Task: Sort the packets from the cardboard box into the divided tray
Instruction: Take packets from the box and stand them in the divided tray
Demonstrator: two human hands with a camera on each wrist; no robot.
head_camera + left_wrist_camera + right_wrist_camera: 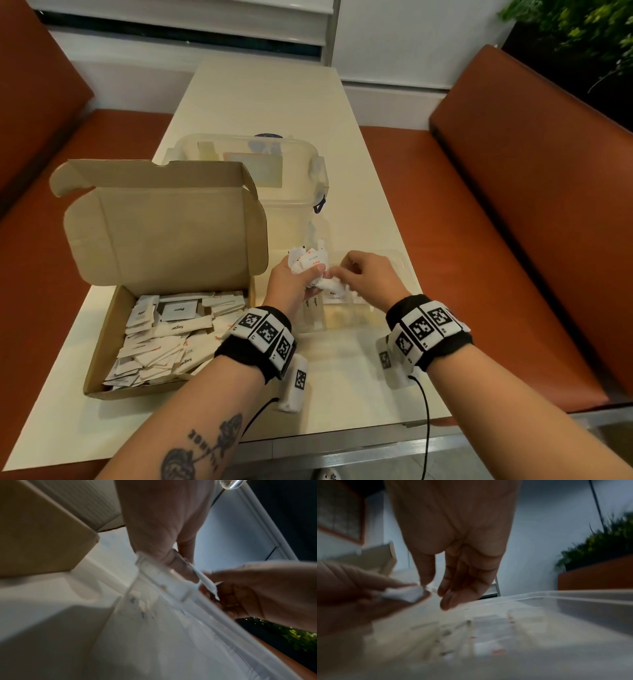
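Note:
The open cardboard box (102,342) at the left holds several white packets (164,335). Over the clear divided tray (346,323), my left hand (291,284) grips a bunch of white packets (308,263). My right hand (366,277) meets it from the right, thumb and forefinger pinching one packet (330,283) at the bunch's lower edge. In the right wrist view that packet (406,593) sits between my right thumb and the left hand's fingers (359,586); my other right fingers hang loose. In the left wrist view the packet (204,580) shows edge-on above the tray rim (154,572). A few packets (310,305) lie in the tray.
A clear lidded plastic container (274,164) stands just behind the tray, beside the box's raised lid (164,222). Orange bench seats (513,240) flank the cream table (267,99). Cables hang from both wristbands over the table's near edge.

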